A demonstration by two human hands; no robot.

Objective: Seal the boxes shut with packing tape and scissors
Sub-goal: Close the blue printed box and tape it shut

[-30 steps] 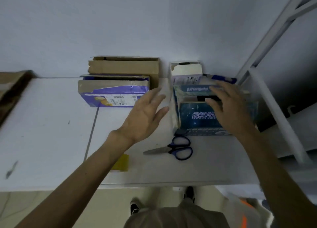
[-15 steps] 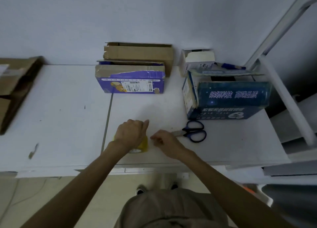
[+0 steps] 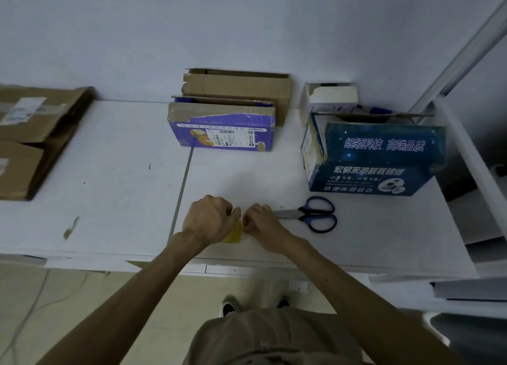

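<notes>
Right hand (image 3: 260, 222) has closed in on the left hand (image 3: 210, 219), which grips the yellow tape roll (image 3: 233, 234) (mostly hidden) near the table (image 3: 109, 200) edge. I cannot tell whether the right fingers pinch it. Scissors (image 3: 315, 216) lie at 3 o'clock, the blue box (image 3: 378, 159) at 1 o'clock.

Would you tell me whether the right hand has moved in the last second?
Yes: the right hand left the blue box and came nearer, to just left of the scissors, at the tape.
</notes>
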